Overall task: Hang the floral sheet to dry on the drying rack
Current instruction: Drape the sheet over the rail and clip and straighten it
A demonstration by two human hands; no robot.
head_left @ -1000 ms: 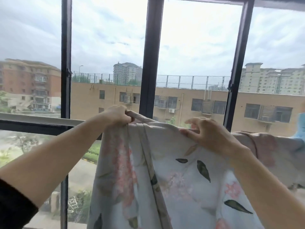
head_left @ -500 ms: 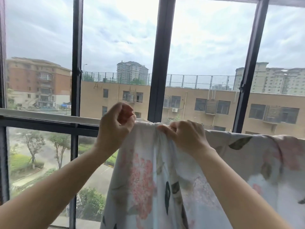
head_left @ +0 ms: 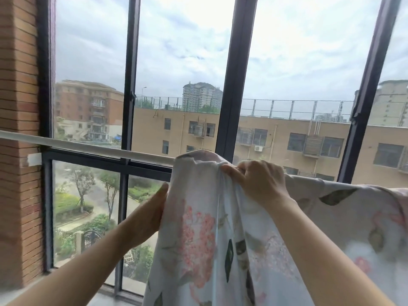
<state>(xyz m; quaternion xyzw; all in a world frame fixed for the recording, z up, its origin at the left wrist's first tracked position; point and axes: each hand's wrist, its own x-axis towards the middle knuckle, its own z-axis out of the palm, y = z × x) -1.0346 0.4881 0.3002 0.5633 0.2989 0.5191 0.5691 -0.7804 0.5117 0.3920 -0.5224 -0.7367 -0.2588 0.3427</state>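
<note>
The floral sheet (head_left: 198, 228) hung draped over the drying rack's white rail (head_left: 88, 146) by the window (head_left: 236, 85). The right hand (head_left: 258, 184) gripped bunched cloth at the top. The left hand (head_left: 150, 215) met the sheet's left edge, fingers hidden behind it, grip unclear.

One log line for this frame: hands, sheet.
floral sheet: draped over white rod | left hand: at sheet's left edge, fingers hidden | right hand: grips bunched top | spread: not yet
</note>
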